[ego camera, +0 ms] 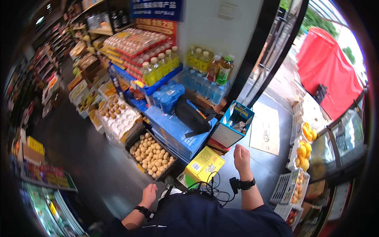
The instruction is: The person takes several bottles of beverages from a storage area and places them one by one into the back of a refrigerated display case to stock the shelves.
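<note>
My left hand (149, 194) hangs low with its fingers curled in and nothing seen in it. Nearest to it is a black crate (134, 158) of round tan produce (152, 154), possibly potatoes or longans. Further forward, my right hand (241, 155) is closed in a fist, also with nothing visible in it. Just beyond that fist stands a blue-and-white open box (228, 134), used as a bin with wrappers inside. A yellow carton (204, 166) lies between my hands, and black cables (211, 189) dangle in front of my body.
Blue cartons (177, 130) carry a black bag (192, 115) and shrink-wrapped blue cans (168, 94). Egg trays (139, 44) and bottled drinks (161, 66) are stacked behind. Flattened cardboard (265, 129) lies by the doorway at right. Fruit crates (291, 185) line the right side.
</note>
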A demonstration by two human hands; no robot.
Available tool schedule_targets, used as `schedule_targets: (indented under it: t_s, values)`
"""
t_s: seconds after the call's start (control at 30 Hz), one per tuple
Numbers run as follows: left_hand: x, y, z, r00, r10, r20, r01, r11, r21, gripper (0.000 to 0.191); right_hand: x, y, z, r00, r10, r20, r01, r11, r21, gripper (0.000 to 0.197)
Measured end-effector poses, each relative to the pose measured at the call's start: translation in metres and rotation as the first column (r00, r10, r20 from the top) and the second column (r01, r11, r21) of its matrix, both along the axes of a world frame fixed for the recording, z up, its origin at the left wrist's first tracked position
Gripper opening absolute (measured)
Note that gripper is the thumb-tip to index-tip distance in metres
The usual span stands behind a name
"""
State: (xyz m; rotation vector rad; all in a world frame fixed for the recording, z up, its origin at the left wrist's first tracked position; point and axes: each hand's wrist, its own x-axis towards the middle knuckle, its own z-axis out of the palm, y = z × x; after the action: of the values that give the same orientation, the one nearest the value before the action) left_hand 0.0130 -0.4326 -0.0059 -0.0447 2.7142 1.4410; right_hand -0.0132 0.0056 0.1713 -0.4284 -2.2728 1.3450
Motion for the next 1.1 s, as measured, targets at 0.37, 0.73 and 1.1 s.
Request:
schedule_targets:
  t_s: [0.37,0.73,1.1]
  values:
    - [0.137,-0.017,0.044,0.886,-0.050,0.461,0.076,0.996,-0.038,0.045,0.065,-0.050,-0.011,0.887,0.434,0.156,-0.423,0.901,-0.101,0.039]
    - [0.233,-0.137,0.003,0.873,0.021,0.487,-0.029,1.000,0.010,0.044,0.063,-0.188,0.002,0.734,0.644,0.215,-0.633,0.764,-0.125,0.036]
    - [0.355,-0.330,-0.004,0.740,0.655,0.154,-0.655,0.753,-0.056,0.031,0.064,-0.541,0.025,0.102,0.972,0.213,-0.968,0.146,-0.203,0.016]
